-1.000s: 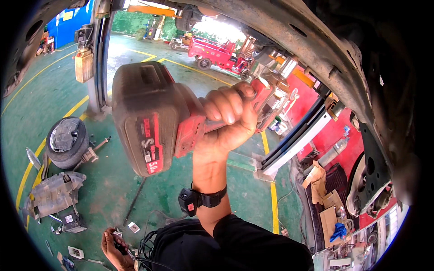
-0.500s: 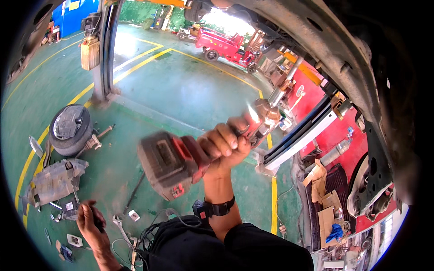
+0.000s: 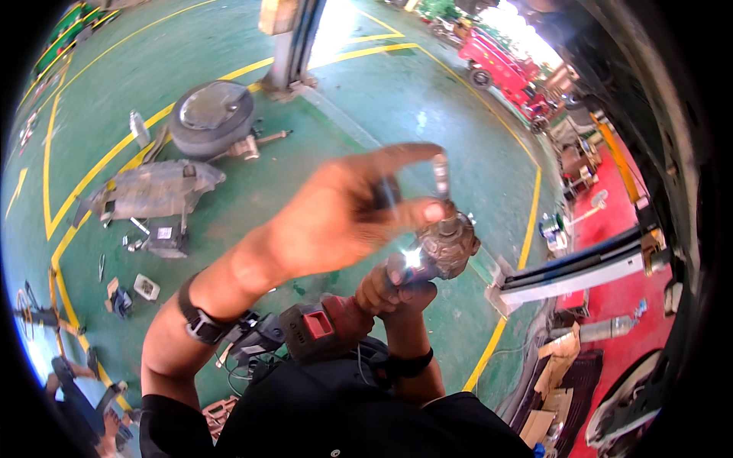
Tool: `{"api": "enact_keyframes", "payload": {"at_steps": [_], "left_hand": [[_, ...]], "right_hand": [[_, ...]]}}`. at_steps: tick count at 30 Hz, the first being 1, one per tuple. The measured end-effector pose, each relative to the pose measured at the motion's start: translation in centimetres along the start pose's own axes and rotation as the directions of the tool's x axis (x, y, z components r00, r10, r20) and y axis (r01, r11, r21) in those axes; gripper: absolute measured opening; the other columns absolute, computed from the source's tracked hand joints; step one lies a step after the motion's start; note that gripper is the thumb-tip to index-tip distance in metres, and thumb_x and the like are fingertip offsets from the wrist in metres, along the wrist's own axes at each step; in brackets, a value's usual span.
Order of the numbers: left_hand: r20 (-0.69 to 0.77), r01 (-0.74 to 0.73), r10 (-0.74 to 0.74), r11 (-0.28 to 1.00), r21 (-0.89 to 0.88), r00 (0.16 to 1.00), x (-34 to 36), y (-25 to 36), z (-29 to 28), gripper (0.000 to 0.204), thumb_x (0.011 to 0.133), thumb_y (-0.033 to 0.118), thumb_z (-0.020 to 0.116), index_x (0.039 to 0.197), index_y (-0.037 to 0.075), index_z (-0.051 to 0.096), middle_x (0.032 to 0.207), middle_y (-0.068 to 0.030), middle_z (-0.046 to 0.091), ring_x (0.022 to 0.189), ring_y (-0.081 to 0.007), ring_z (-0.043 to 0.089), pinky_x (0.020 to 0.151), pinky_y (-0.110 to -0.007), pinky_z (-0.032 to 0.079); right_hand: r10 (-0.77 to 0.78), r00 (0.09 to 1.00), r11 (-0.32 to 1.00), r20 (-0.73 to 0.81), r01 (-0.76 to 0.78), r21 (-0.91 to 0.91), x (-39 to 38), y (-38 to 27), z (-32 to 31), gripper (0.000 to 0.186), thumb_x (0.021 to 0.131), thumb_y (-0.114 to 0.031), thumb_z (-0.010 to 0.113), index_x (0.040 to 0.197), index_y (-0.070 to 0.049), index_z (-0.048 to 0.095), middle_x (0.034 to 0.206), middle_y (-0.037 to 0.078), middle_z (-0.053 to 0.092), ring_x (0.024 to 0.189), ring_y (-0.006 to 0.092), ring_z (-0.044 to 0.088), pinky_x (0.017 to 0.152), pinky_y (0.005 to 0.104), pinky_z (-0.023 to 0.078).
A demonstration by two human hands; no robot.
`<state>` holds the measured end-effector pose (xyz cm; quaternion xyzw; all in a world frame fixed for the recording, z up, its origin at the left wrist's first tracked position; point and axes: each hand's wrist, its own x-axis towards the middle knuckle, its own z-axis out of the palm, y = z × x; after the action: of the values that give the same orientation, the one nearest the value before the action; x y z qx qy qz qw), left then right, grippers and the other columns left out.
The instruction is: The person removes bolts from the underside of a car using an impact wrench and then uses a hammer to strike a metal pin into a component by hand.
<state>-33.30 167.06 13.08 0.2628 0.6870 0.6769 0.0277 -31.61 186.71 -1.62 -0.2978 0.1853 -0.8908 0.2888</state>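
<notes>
My right hand (image 3: 397,288) is wrapped round the grip of a cordless impact wrench (image 3: 452,252), its lamp lit and its nose pointing up. The wrench's red-and-black battery end (image 3: 317,327) is close to my dark clothing. My left hand (image 3: 336,206) reaches across above the tool. Its index finger and thumb close on a slim silver socket (image 3: 441,177) at the wrench's nose, fingertip at the upper end and thumb near the lower. Something dark shows inside the curl of the left hand; blur keeps me from making it out.
A wheel (image 3: 212,122), a grey plastic cover (image 3: 153,191) and small parts lie on the green floor at left. A lift post (image 3: 292,46) stands beyond. At right are a lift arm (image 3: 573,278), cardboard (image 3: 561,359) and vehicle bodywork overhead. Another person (image 3: 84,397) shows at lower left.
My left hand has come up from the lower left to the wrench's nose. The wrench has moved lower, its nose now clear of the lift arm behind. The view has swung left and down.
</notes>
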Motion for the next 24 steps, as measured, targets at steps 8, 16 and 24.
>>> {"api": "enact_keyframes", "payload": {"at_steps": [8,16,24], "left_hand": [[-0.243,-0.082,0.046,0.986,-0.142,0.969,-2.2,-4.2,-0.4,0.017,0.099,0.013,0.06,0.092,-0.002,0.065,0.089,-0.0046,0.068,0.084,-0.0105,0.061,0.074,-0.027,0.049],[-0.385,-0.218,0.386,0.884,0.413,0.838,-4.0,-4.1,-1.0,0.013,0.092,0.008,0.068,0.086,-0.001,0.062,0.083,-0.0095,0.066,0.071,-0.0158,0.062,0.062,-0.029,0.049],[-0.46,0.03,-0.088,0.991,-0.131,0.884,-5.5,-4.9,-3.6,0.033,0.103,0.029,0.054,0.091,0.0,0.067,0.077,0.0,0.063,0.064,-0.004,0.044,0.058,-0.022,0.037]], "right_hand": [[0.165,0.983,0.986,-0.084,-0.164,0.022,0.2,3.2,-1.0,0.032,0.076,-0.021,0.068,0.103,-0.005,0.061,0.067,0.0,0.048,0.054,0.0152,0.046,0.057,0.0336,0.042],[0.272,0.955,0.957,-0.114,-0.257,0.132,1.2,4.4,-0.9,0.031,0.074,-0.017,0.069,0.101,-0.004,0.06,0.068,0.002,0.05,0.054,0.0152,0.047,0.057,0.0335,0.042],[0.287,0.943,0.954,-0.169,-0.297,-0.037,2.0,5.4,0.1,0.029,0.075,-0.015,0.068,0.102,-0.003,0.061,0.066,0.004,0.048,0.048,0.016,0.044,0.051,0.0346,0.041]]}}
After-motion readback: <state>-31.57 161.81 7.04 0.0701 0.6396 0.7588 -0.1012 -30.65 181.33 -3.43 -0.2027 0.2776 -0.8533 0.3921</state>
